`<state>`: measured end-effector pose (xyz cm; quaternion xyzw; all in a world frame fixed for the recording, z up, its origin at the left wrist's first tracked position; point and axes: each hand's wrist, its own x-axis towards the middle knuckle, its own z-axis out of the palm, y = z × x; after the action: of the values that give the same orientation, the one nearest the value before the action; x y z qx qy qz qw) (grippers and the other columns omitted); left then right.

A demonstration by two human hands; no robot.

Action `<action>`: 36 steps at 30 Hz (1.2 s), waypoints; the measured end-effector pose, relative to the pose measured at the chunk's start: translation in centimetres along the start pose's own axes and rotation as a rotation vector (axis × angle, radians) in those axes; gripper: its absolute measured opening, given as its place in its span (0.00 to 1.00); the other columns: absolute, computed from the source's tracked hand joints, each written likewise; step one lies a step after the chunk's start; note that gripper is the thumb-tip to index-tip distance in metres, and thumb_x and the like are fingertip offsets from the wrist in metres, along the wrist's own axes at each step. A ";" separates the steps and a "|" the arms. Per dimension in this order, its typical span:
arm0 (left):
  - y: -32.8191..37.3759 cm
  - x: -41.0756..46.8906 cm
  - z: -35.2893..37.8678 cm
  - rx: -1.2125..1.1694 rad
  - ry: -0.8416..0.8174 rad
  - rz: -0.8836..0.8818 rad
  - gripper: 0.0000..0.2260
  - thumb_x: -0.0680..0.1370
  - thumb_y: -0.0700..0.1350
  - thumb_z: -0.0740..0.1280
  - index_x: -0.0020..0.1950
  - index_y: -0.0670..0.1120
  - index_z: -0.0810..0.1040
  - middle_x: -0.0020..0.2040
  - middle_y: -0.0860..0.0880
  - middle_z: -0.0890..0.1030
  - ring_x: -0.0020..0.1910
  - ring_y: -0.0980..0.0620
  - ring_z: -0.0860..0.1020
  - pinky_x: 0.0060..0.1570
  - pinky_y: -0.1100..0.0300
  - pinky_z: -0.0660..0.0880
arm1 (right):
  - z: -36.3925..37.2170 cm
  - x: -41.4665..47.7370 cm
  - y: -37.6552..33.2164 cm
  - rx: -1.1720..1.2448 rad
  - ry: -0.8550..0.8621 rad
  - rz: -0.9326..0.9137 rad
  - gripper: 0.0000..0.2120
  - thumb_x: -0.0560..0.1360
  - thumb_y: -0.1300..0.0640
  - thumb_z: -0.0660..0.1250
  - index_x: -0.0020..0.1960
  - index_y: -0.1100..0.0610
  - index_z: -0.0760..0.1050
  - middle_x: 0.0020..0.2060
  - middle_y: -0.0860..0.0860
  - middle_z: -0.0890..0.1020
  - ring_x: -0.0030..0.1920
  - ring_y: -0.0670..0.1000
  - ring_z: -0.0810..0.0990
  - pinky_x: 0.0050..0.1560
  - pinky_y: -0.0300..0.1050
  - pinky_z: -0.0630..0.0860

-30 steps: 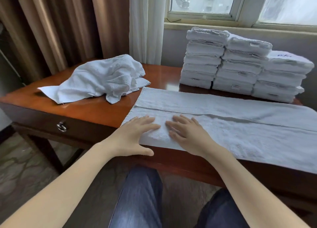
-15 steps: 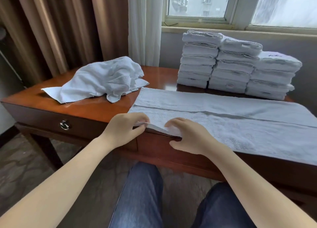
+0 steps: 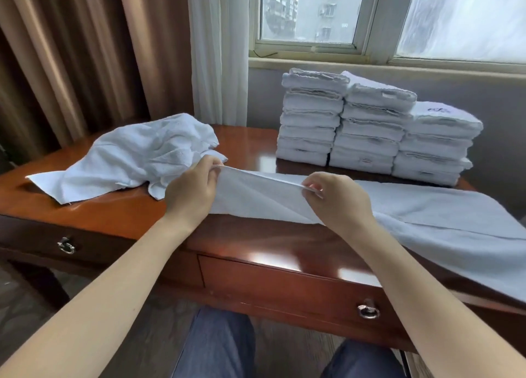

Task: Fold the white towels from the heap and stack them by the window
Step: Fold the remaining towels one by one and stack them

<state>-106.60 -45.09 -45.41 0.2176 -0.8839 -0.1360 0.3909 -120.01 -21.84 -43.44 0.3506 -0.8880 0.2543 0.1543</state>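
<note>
A long white towel (image 3: 432, 215), folded lengthwise, lies across the wooden desk (image 3: 128, 207) and runs off to the right. Its left end is lifted off the desk. My left hand (image 3: 193, 190) pinches one corner of that end and my right hand (image 3: 336, 201) pinches the other, with the edge stretched between them. A heap of unfolded white towels (image 3: 142, 155) lies at the left back of the desk. Three stacks of folded white towels (image 3: 367, 124) stand below the window (image 3: 313, 10).
Brown curtains (image 3: 71, 50) and a white sheer curtain (image 3: 219, 50) hang behind the desk on the left. Two drawers with ring pulls (image 3: 368, 311) face me. My knees in blue jeans (image 3: 222, 346) are under the desk's front edge.
Both hands lay flat on the towel's left end, then gripped its near edge. Now they have lifted that end up off the desk and away from me.
</note>
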 end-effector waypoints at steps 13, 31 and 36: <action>-2.6 7.4 8.0 0.275 -0.095 0.078 0.08 0.81 0.42 0.62 0.52 0.49 0.81 0.49 0.49 0.82 0.47 0.44 0.79 0.43 0.51 0.70 | 5.2 9.1 5.1 -0.117 0.054 -0.003 0.13 0.82 0.58 0.59 0.55 0.53 0.82 0.49 0.50 0.83 0.52 0.56 0.79 0.43 0.50 0.76; 1.2 4.7 12.1 0.261 -0.740 0.013 0.26 0.82 0.63 0.45 0.80 0.60 0.51 0.82 0.52 0.45 0.80 0.54 0.41 0.75 0.41 0.37 | 8.3 9.0 6.7 -0.095 -0.069 0.077 0.14 0.80 0.58 0.60 0.57 0.51 0.82 0.46 0.50 0.78 0.50 0.55 0.75 0.42 0.48 0.72; 0.1 4.2 10.5 0.286 -0.762 0.004 0.27 0.81 0.65 0.44 0.80 0.60 0.49 0.81 0.53 0.43 0.79 0.55 0.40 0.75 0.41 0.37 | 8.4 8.1 5.0 -0.093 -0.099 0.079 0.15 0.80 0.58 0.58 0.58 0.50 0.81 0.47 0.49 0.77 0.50 0.54 0.75 0.42 0.47 0.71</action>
<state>-117.05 -46.32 -49.62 0.2020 -0.9759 -0.0820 0.0014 -130.02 -27.85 -48.43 0.3198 -0.9186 0.2010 0.1161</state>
